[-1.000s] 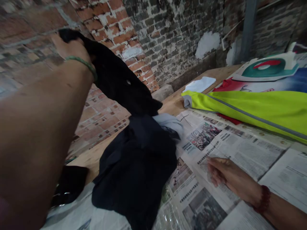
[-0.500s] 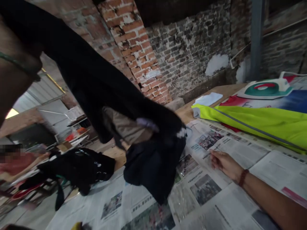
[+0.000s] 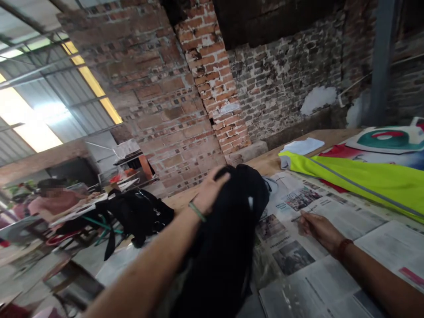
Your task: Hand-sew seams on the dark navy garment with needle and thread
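My left hand (image 3: pixel 210 190) is closed over the top of a black garment (image 3: pixel 228 247), which hangs toward me across the newspaper. Dark folds hide some of the fingertips. A small white patch, perhaps a label, shows on the garment's right side. To its right, my right hand (image 3: pixel 318 227) hovers low over or rests on the newspaper (image 3: pixel 331 282). Its fingers are pinched together, and what they hold, if anything, is too small to make out. Both wrists have a band.
Right of the garment lie a neon yellow cloth (image 3: pixel 357 176), a folded white cloth (image 3: pixel 303 145) and a green-and-white iron (image 3: pixel 386 139). A black bag (image 3: pixel 142 214) sits at the table's left edge. Beyond, a person (image 3: pixel 58 201) sits at another table. A brick wall stands behind.
My left hand has come from the upper left to the middle, bringing the raised part of the black garment down toward the table. My right hand stays pinched near the same newspaper spot.
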Demonstrator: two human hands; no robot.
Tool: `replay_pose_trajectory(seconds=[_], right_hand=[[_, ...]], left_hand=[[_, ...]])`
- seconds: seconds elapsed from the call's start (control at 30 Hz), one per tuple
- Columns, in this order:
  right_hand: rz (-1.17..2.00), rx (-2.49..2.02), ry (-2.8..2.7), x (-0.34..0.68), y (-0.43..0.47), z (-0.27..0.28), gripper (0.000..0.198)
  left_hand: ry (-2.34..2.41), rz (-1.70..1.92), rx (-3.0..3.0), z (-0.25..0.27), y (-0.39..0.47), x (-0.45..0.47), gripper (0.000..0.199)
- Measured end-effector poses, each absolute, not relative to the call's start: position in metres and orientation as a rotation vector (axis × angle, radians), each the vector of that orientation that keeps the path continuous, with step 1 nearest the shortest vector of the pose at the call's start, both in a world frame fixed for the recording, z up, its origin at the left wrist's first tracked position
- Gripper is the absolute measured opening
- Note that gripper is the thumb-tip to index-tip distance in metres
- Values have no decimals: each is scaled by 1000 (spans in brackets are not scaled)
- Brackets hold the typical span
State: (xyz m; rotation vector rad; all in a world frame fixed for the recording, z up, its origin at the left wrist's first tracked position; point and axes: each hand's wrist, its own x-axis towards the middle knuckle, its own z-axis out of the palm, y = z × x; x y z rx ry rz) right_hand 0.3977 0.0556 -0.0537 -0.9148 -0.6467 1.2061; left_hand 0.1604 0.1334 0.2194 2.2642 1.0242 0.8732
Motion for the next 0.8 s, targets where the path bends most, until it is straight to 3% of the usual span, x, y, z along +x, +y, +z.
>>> replay_pose_trajectory(seconds=[0.1,0.23,0.33,0.5,0.67,0.73,0.8], right_hand=[[1154,-1056,-668,403,54,-51,26],[1016,-1346,-697,412,54,-48,23],[963,-1429,-715,413,54,-48,25],[914,-1493,-702,410,55,-45,31],[950,-1466,-752,412,59,-45,36],[979,-1452,-748,413,60,-47,36],[998,-1427,-757,414,61,-48,36]], left_hand=[[667,457,2053,140,136,181,64],[1149,91,2187,52,151,180,47],[1244,40,2260,19,164,155,37],[1675,-143,2642,20,203,112,44],[1974,-235,2725,35,236,94,85],[1920,-193,2667,40,244,88,78],[1824,-155,2620,47,253,84,54]])
